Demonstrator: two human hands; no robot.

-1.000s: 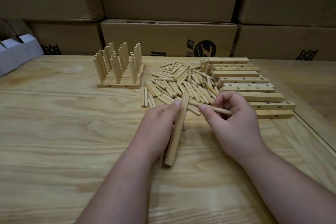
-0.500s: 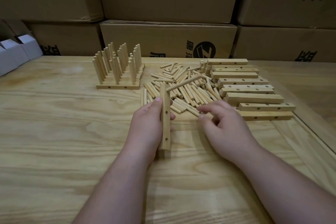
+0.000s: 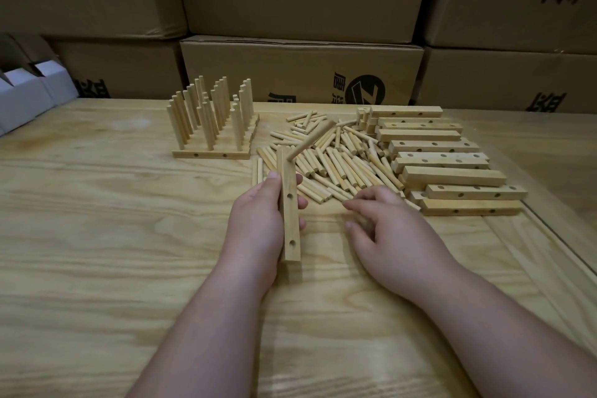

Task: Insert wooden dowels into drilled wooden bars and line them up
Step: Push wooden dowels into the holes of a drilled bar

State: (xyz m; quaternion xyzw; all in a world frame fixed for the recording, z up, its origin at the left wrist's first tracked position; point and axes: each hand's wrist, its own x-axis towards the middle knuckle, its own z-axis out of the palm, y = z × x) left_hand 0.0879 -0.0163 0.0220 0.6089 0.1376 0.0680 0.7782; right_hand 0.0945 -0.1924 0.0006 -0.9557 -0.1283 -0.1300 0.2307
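Observation:
My left hand (image 3: pixel 258 220) grips a drilled wooden bar (image 3: pixel 289 207) that points away from me, two empty holes facing right. One dowel (image 3: pixel 311 139) sticks out of the bar's far end, slanting up to the right. My right hand (image 3: pixel 387 229) lies on the table with loose fingers at the near edge of the heap of loose dowels (image 3: pixel 329 161), holding nothing. Finished bars with upright dowels (image 3: pixel 211 126) stand lined up at the back left. Several empty drilled bars (image 3: pixel 442 158) lie stacked on the right.
Cardboard boxes (image 3: pixel 300 71) form a wall behind the wooden table (image 3: pixel 97 252). White cartons (image 3: pixel 29 90) sit at the far left. A groove in the tabletop runs along the right side (image 3: pixel 549 236).
The right hand put its dowel into the bar's far hole, let go and dropped to the table. The left hand turned the bar to point straight away.

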